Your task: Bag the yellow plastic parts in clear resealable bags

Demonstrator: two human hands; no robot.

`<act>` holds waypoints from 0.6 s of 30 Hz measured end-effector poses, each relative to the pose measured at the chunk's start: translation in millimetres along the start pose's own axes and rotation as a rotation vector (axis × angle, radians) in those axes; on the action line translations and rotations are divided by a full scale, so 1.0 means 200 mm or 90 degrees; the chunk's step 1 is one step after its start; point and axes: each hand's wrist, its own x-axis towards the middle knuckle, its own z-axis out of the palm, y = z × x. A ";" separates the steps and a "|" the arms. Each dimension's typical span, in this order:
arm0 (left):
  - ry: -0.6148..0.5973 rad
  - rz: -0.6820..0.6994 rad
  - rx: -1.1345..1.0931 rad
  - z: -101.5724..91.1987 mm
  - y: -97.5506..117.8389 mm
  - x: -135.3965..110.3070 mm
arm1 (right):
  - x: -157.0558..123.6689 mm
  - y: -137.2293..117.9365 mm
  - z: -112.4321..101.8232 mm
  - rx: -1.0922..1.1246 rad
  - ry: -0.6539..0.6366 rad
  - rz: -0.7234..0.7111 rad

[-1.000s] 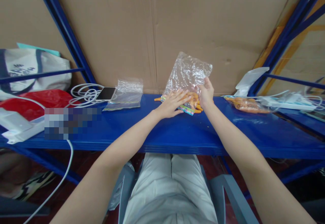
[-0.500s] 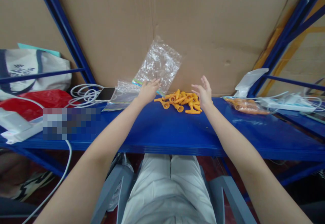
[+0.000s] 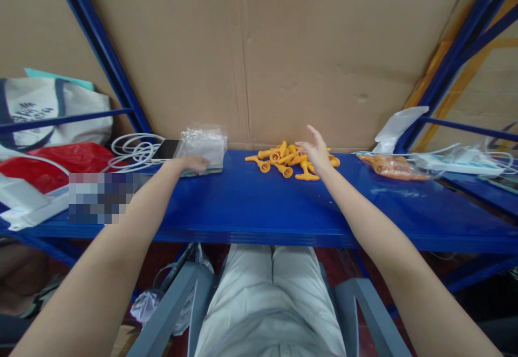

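Observation:
My left hand [image 3: 195,164] lies at the near edge of a stack of clear plastic bags [image 3: 206,142], slightly blurred, its fingers stretched out flat. Over the right part of a pile of orange T-shaped plastic pieces [image 3: 286,157] hovers my right hand [image 3: 316,151]. Its thumb and fingers are spread, with nothing held. Several of the pieces have a round cup-like end facing me. The right hand hides some of the pile.
A filled bag of orange pieces [image 3: 394,167] lies to the right, near a white power strip [image 3: 457,165]. On the left are a phone [image 3: 167,149], coiled white cable [image 3: 135,152], red plastic [image 3: 60,165] and a cloth bag [image 3: 73,117]. Cardboard [image 3: 174,60] stands behind the blue table [image 3: 259,211].
My left hand has moved left from the raised clear bag to the bag stack; that bag no longer stands against the cardboard. My right hand has shifted slightly left over the pile.

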 end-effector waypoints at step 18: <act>0.089 -0.036 0.151 -0.01 0.04 -0.02 | -0.01 -0.01 0.00 -0.024 -0.041 0.045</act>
